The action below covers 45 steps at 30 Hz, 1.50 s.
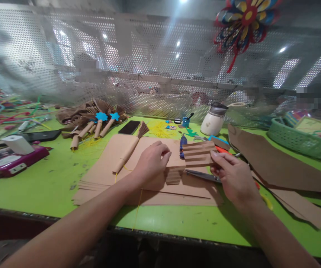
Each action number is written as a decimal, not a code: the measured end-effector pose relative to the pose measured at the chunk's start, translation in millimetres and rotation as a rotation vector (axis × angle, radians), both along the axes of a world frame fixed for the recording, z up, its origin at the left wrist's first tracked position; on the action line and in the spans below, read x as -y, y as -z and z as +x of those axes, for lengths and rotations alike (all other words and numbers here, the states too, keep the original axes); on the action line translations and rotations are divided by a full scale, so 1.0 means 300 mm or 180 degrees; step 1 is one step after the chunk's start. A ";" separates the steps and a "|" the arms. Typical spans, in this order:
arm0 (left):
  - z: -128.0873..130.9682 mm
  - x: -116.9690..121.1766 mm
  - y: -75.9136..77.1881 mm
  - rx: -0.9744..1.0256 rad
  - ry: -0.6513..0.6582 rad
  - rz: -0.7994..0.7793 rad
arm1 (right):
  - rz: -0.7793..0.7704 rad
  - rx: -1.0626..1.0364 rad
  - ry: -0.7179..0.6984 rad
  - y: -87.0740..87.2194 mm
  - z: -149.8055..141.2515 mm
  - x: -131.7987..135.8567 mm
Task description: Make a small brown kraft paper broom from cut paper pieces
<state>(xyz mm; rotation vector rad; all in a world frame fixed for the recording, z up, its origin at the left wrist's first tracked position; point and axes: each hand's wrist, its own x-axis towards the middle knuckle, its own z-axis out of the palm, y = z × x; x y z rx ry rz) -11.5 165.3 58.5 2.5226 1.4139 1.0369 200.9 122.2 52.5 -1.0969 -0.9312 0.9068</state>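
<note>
My right hand (237,176) pinches the right end of a pleated strip of brown paper (198,158) between thumb and fingers. The folds hang over a stack of brown paper sheets (100,163). My left hand (154,160) is just left of the strip, fingers loosely bent and a little apart, with nothing visible in them. A smaller folded piece of paper (173,176) shows below it. Under the right hand lie scissors (202,175), their handles partly hidden. A rolled paper tube (125,154) with a fringed end and yellow string rests on the stack, left of my left hand.
Finished paper fans with blue flowers (101,117), a phone (129,127) and a blue glue gun (183,145) lie behind. A white jar (212,121), brown paper sheets (277,163) and a green basket (302,139) are right. A purple power strip (16,160) sits left.
</note>
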 end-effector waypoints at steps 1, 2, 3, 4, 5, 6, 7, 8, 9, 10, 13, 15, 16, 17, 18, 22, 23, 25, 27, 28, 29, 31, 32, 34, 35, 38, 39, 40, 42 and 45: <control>-0.001 -0.001 -0.001 0.0079 0.0003 0.0040 | -0.0018 -0.0011 -0.0011 0.000 -0.001 0.000; -0.002 -0.002 -0.002 0.0153 0.0014 0.0089 | -0.0040 -0.0027 -0.0023 0.000 -0.002 0.000; -0.003 -0.002 -0.002 0.0217 0.0024 0.0142 | -0.0057 -0.0050 -0.0031 0.000 -0.003 0.000; -0.003 -0.002 -0.001 0.0266 0.0040 0.0193 | -0.0069 -0.0080 -0.0038 -0.001 -0.004 0.000; -0.004 -0.001 0.000 0.0301 0.0064 0.0234 | -0.0083 -0.0107 -0.0048 -0.001 -0.005 -0.001; -0.004 -0.001 0.001 0.0331 0.0091 0.0265 | -0.0091 -0.0134 -0.0054 -0.001 -0.005 -0.001; -0.004 0.000 0.002 0.0356 0.0119 0.0280 | -0.0095 -0.0158 -0.0056 0.000 -0.005 -0.001; -0.004 0.001 0.003 0.0375 0.0147 0.0275 | -0.0097 -0.0174 -0.0058 0.001 -0.005 -0.002; -0.003 0.002 0.003 0.0396 0.0174 0.0265 | -0.0104 -0.0183 -0.0069 0.002 -0.005 -0.002; -0.002 0.003 0.002 0.0418 0.0204 0.0252 | -0.0108 -0.0191 -0.0084 0.003 -0.004 -0.003; 0.001 0.011 -0.003 0.0476 0.0330 0.0219 | -0.0115 -0.0214 -0.0147 0.005 -0.001 -0.005; 0.003 0.018 -0.008 0.0510 0.0430 0.0212 | -0.0107 -0.0209 -0.0170 0.005 -0.001 -0.004; 0.004 0.022 -0.010 0.0520 0.0471 0.0211 | -0.0102 -0.0199 -0.0176 0.005 -0.001 -0.003; 0.006 0.025 -0.011 0.0526 0.0501 0.0214 | -0.0100 -0.0186 -0.0185 0.004 -0.001 -0.002; 0.007 0.027 -0.011 0.0528 0.0520 0.0217 | -0.0097 -0.0174 -0.0196 0.004 -0.001 -0.001; 0.010 0.029 -0.007 0.0552 0.0551 0.0244 | -0.0095 -0.0107 -0.0226 0.005 -0.001 0.002; 0.010 0.028 -0.006 0.0575 0.0562 0.0265 | -0.0097 -0.0085 -0.0233 0.006 0.000 0.002; 0.011 0.026 -0.004 0.0626 0.0589 0.0316 | -0.0095 -0.0059 -0.0250 0.009 0.002 0.001; 0.012 0.025 -0.004 0.0651 0.0618 0.0344 | -0.0093 -0.0052 -0.0266 0.011 0.003 -0.001; 0.012 0.025 -0.004 0.0654 0.0630 0.0344 | -0.0088 -0.0050 -0.0275 0.012 0.004 -0.001; 0.012 0.026 -0.004 0.0653 0.0643 0.0344 | -0.0079 -0.0040 -0.0285 0.013 0.004 -0.001; 0.012 0.026 -0.005 0.0650 0.0656 0.0334 | -0.0059 -0.0016 -0.0308 0.013 0.003 0.000; 0.013 0.026 -0.005 0.0647 0.0657 0.0330 | -0.0040 0.0001 -0.0320 0.012 0.002 0.001; 0.013 0.025 -0.005 0.0641 0.0654 0.0326 | -0.0017 0.0027 -0.0338 0.010 0.001 0.003; 0.014 0.025 -0.005 0.0636 0.0653 0.0326 | -0.0017 0.0033 -0.0342 0.009 0.000 0.004; 0.014 0.023 -0.002 0.0624 0.0645 0.0336 | -0.0042 0.0049 -0.0334 0.005 0.000 0.008; 0.013 0.022 -0.001 0.0624 0.0638 0.0338 | -0.0053 0.0053 -0.0331 0.004 0.000 0.009; 0.013 0.022 0.000 0.0624 0.0634 0.0339 | -0.0056 0.0056 -0.0328 0.004 0.000 0.009; 0.012 0.022 0.001 0.0620 0.0636 0.0328 | -0.0052 0.0044 -0.0332 0.003 0.001 0.009; 0.011 0.023 -0.002 0.0599 0.0621 0.0297 | -0.0039 0.0010 -0.0331 0.003 0.000 0.008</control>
